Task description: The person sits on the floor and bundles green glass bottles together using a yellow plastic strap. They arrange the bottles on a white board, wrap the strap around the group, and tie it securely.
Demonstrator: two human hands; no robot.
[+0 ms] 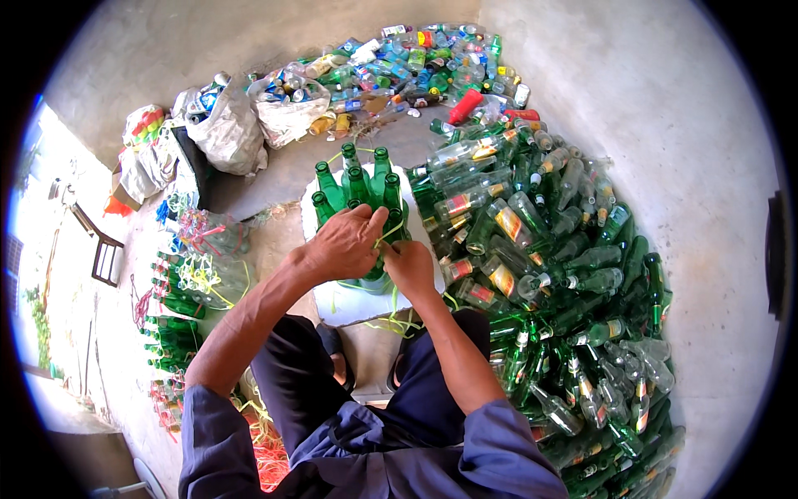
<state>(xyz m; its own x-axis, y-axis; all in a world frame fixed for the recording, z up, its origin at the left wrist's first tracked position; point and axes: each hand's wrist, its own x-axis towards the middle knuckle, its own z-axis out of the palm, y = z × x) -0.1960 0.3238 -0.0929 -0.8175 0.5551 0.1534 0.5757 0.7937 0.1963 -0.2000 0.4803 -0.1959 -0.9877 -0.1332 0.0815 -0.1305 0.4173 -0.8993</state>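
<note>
Green glass bottles (pixel 330 187) stand upright in a tight cluster on a white board (pixel 418 181) before my knees. Thin yellow-green plastic strapping (pixel 394 232) runs around the cluster near the bottle necks. Over the near bottles, my left hand (pixel 349 242) pinches the strapping between thumb and fingers. Close against it on the right, my right hand (pixel 408 267) is closed on the strapping too. My hands hide several of the near bottles and the point where the strap ends meet. Loose strap ends (pixel 399 324) hang over the board's near edge.
A large heap of glass bottles (pixel 530 249) lies to my right, reaching the wall. Tied bottle bundles (pixel 177 312) stand at left. Sacks of cans (pixel 227 131) and plastic bottles (pixel 399 68) lie at the back. Red strapping (pixel 269 455) lies by my left leg.
</note>
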